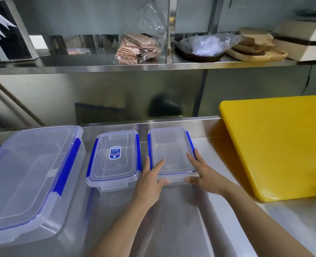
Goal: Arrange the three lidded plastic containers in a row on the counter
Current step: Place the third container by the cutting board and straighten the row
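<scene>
Three clear plastic containers with blue clips stand side by side on the steel counter (172,219). The large container (29,175) is at the left. A medium container (114,160) with a blue sticker on its lid stands in the middle. The small container (172,147) is at the right. My left hand (151,179) rests on its near left corner, fingers on the lid, thumb on the front wall. On its near right corner lies my right hand (203,175), placed the same way. Both hands grip this container, which sits on the counter.
A thick yellow cutting board (275,141) lies on the counter right of the small container. The steel shelf (97,68) above holds a bag of brown paper items (138,49), a bagged dark pan (203,47), wooden boards (255,47) and boxes.
</scene>
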`<state>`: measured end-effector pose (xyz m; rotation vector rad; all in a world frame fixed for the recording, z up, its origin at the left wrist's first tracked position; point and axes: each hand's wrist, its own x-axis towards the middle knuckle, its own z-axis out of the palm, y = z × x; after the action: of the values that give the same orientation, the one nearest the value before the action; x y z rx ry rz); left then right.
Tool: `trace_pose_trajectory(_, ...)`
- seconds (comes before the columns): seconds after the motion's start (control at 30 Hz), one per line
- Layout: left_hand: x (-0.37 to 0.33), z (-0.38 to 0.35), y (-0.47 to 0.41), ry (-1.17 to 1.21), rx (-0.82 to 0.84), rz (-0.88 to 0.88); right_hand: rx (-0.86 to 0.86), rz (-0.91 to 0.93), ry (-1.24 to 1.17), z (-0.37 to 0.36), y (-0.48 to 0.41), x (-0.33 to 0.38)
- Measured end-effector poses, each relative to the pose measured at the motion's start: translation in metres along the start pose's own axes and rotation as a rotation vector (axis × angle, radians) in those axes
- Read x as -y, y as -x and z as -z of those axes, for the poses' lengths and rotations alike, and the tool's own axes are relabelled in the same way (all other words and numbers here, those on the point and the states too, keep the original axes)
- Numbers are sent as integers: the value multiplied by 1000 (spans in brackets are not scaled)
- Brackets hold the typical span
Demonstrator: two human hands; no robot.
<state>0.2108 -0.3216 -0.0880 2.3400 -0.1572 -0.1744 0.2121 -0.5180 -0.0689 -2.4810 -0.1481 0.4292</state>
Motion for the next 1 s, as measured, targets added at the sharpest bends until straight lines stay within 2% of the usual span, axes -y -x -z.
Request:
trace_pose_trajectory(0.17,-1,-5,-2,-3,-24,0,-13,13,64,1,-1,-5)
trace_pose_trajectory(0.4,-35,-36,-9,115,12,-53,-84,-81,265,21,14,-39)
trace_pose_trajectory(0.63,-70,-76,-21,188,44,-111,-153,-213,269,44,31,-75)
trace_pose_trajectory(0.9,-90,-91,-24,73,75,-114,-197,-284,238,55,42,-90)
trace_pose_trajectory(1.0,-87,-83,-20,1,116,-130,-193,-317,325,55,41,-81)
